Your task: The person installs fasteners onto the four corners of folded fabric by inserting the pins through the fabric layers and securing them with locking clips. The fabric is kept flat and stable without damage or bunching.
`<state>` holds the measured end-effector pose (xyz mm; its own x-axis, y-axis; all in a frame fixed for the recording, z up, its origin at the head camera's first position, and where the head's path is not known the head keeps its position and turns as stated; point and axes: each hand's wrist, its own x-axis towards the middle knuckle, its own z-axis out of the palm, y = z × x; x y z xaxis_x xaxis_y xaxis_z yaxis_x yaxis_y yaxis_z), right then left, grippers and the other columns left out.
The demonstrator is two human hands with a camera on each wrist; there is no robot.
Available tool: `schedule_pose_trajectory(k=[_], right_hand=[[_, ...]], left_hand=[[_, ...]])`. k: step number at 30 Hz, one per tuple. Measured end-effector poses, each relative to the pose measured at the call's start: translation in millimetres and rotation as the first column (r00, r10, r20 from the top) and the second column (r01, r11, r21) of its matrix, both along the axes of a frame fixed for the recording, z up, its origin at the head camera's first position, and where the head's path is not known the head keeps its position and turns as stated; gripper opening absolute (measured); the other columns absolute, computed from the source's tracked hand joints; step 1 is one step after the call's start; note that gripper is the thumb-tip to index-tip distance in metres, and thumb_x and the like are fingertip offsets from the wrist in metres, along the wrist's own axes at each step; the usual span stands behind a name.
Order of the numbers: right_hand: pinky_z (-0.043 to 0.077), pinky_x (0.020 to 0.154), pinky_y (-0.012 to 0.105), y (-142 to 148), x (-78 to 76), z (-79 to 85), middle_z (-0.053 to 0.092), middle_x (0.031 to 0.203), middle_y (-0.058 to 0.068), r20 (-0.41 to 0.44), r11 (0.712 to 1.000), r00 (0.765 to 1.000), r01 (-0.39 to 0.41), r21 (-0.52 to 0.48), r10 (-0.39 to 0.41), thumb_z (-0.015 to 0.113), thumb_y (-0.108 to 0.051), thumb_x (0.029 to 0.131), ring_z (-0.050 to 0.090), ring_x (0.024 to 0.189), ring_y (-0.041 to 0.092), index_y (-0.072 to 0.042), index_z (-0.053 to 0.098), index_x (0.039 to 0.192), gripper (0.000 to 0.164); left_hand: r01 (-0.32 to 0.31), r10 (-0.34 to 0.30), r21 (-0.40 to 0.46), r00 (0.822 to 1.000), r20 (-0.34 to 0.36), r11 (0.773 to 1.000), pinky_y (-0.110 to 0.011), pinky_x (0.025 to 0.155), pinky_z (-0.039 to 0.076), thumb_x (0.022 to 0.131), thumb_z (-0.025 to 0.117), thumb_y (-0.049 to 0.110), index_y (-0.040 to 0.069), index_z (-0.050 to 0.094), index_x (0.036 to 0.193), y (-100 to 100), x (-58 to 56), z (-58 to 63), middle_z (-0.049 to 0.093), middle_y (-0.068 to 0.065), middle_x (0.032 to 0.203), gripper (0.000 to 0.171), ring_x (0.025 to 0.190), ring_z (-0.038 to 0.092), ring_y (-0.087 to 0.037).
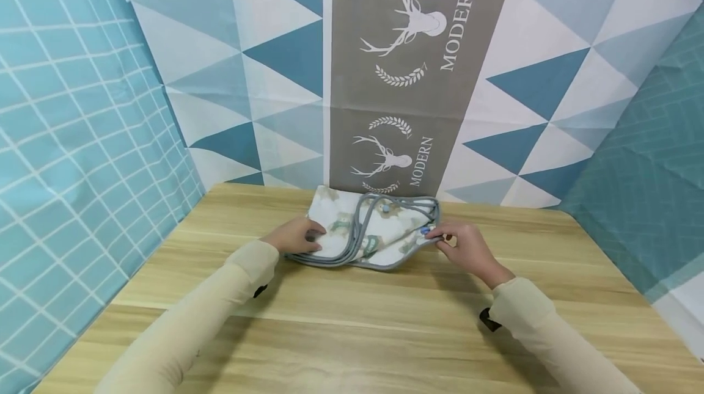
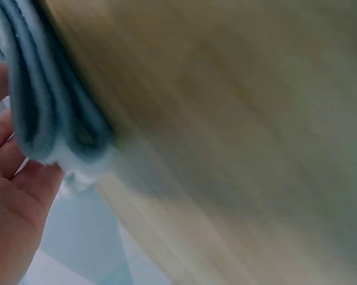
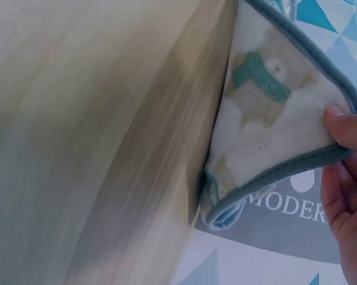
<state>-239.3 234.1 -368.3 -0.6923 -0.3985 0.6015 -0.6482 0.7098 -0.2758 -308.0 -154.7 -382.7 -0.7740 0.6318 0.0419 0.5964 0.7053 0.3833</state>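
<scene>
A white fleece cloth with a grey-blue edging and a bear print lies folded in layers near the table's back edge. Small blue round snaps show on it. At the cloth's left end, my left hand holds the stacked folds; in the left wrist view its fingers lie against the bunched edging. My right hand pinches the cloth's right corner between thumb and fingers. The right wrist view shows that corner flap lifted, thumb on the printed face.
The wood-grain table extends in front of the cloth. Behind it stands a patterned wall covering with triangles and deer heads. Blue tiled covering lines the left side and a teal one the right. A black band shows at the right wrist.
</scene>
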Motion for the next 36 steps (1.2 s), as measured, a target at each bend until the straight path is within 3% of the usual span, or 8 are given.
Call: schedule_pose_trajectory(k=[6,12,17,23,30,36], right_hand=[[0.056,0.064,0.036,5,1.5,3.0,0.076,0.088,0.006,0.036,1.0,0.999,0.028,0.0,-0.028,0.075,0.004,0.076,0.068,0.075,0.017,-0.013,0.078,0.087,0.02],[0.054,0.064,0.031,11,1.0,4.8,0.076,0.087,0.003,0.095,1.0,0.995,0.008,0.028,-0.011,0.076,0.003,0.076,0.065,0.074,0.01,-0.015,0.078,0.087,0.02],[0.051,0.062,0.026,24,7.4,-6.1,0.076,0.086,0.001,0.131,0.998,0.991,-0.003,0.07,-0.006,0.076,0.005,0.074,0.064,0.074,0.01,-0.015,0.078,0.086,0.023],[0.051,0.059,0.024,36,13.5,-20.3,0.075,0.084,-0.001,0.13,0.996,0.991,-0.013,0.09,0.001,0.08,0.002,0.071,0.063,0.073,0.005,-0.015,0.077,0.084,0.022],[0.052,0.067,0.025,40,14.7,-16.2,0.074,0.089,-0.003,0.291,0.981,0.956,-0.092,0.171,0.039,0.084,-0.018,0.072,0.064,0.079,0.009,-0.014,0.076,0.091,0.021],[0.054,0.068,0.031,31,5.2,-6.8,0.074,0.098,0.003,0.241,0.98,0.969,-0.095,0.174,0.051,0.083,-0.02,0.073,0.067,0.084,0.018,-0.009,0.075,0.1,0.03]], left_hand=[[-0.012,0.011,0.06,1.0,0.015,0.998,-0.042,0.091,0.053,0.086,0.071,0.019,0.003,0.068,0.116,-8,-2.2,-5.7,0.07,-0.014,0.115,0.034,0.107,0.065,-0.029],[-0.058,0.056,0.028,0.997,0.043,0.998,-0.043,0.093,0.053,0.084,0.073,0.019,0.004,0.07,0.115,-7,0.6,2.6,0.07,-0.014,0.118,0.034,0.111,0.064,-0.031],[-0.065,0.065,0.002,0.994,0.083,0.998,-0.043,0.096,0.052,0.084,0.074,0.019,0.004,0.07,0.116,-2,6.3,8.6,0.069,-0.015,0.119,0.036,0.114,0.062,-0.032],[-0.089,0.091,-0.022,0.994,0.064,0.996,-0.044,0.098,0.051,0.082,0.075,0.018,0.003,0.07,0.114,4,8.9,9.9,0.07,-0.015,0.117,0.035,0.115,0.062,-0.033],[-0.108,0.109,-0.03,0.993,0.044,0.994,-0.043,0.099,0.05,0.081,0.076,0.018,0.003,0.071,0.113,9,10.6,4.7,0.071,-0.014,0.115,0.035,0.114,0.062,-0.032],[-0.119,0.12,-0.027,0.992,0.033,0.992,-0.043,0.099,0.05,0.079,0.078,0.018,0.003,0.072,0.111,9,8.6,6.2,0.072,-0.014,0.112,0.035,0.113,0.063,-0.032]])
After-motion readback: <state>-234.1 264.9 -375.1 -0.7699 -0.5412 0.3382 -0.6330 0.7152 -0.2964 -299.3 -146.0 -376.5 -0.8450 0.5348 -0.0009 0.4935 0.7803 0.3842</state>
